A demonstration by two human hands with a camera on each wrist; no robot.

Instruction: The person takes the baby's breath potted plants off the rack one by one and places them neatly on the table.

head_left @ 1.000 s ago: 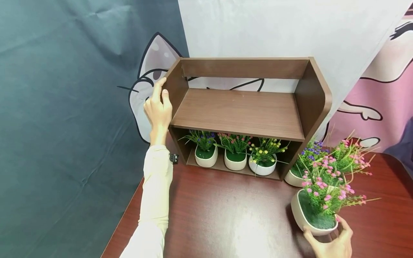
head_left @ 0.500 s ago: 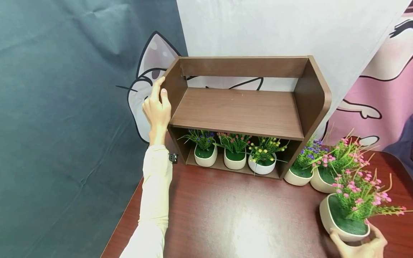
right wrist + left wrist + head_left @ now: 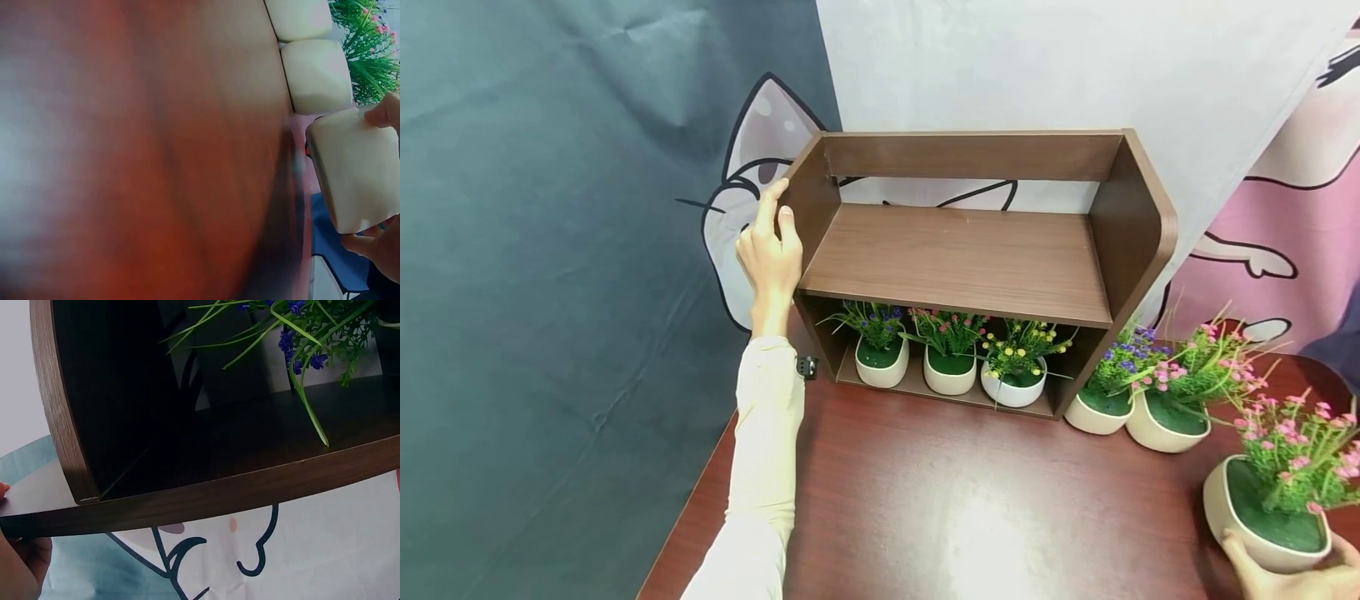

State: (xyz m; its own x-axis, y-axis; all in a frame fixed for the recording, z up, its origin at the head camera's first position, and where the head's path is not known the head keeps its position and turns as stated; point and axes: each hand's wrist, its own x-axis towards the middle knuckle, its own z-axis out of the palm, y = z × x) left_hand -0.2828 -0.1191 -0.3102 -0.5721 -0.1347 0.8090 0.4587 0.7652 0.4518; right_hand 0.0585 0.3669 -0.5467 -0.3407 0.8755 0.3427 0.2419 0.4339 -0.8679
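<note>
In the head view my left hand [image 3: 771, 254] holds the left side panel of a brown wooden shelf [image 3: 962, 250]. The left wrist view catches parts of that hand [image 3: 24, 565] on both sides of the board. At the lower right of the head view, my right hand [image 3: 1296, 575] grips a cream pot with pink flowers [image 3: 1270, 517] by its near side. Thumb and fingers span this pot's wall [image 3: 356, 169] in the right wrist view. The pot looks lifted off the table. Part of the right hand lies outside the head view.
The shelf's lower level holds pots with blue flowers [image 3: 882, 362], red flowers [image 3: 950, 371] and yellow flowers [image 3: 1015, 383]. Right of the shelf stand a blue-flowered pot [image 3: 1101, 412] and a pink-flowered pot [image 3: 1168, 425] on the reddish table [image 3: 910, 483]. Printed curtains [image 3: 565, 250] hang behind.
My right hand has carried the pink-flowered pot rightward, away from the shelf, toward the right edge of the head view. My left hand keeps its place on the shelf.
</note>
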